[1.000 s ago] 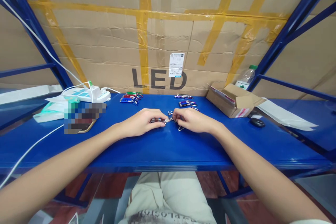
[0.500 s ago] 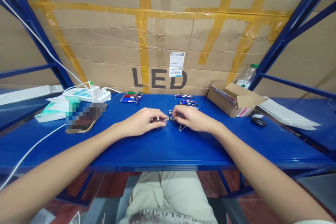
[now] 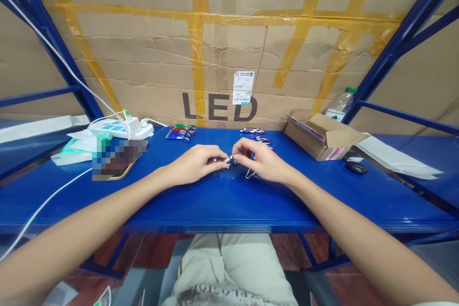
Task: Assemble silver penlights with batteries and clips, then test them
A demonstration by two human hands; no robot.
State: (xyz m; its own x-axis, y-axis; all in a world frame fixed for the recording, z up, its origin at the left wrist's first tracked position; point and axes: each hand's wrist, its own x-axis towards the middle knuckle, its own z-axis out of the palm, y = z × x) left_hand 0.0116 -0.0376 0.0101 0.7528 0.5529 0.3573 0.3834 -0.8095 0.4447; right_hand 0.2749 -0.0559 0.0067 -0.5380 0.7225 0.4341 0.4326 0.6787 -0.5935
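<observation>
Small silver tube [image 3: 228, 159] between both hands, just above blue table [image 3: 229, 205]

Left hand [image 3: 202, 165] nearly closed, thumb and fingers pinching one end; right hand [image 3: 256, 158] curled, fingertips pinched on other end; wire clip [image 3: 250, 173] below right hand, small metal bits near fingertips, too small to tell; left keychain bunch [image 3: 179, 133] and right keychain bunch [image 3: 253, 131] behind, open cardboard box [image 3: 304, 137] and mouse [image 3: 356, 167] off right
</observation>
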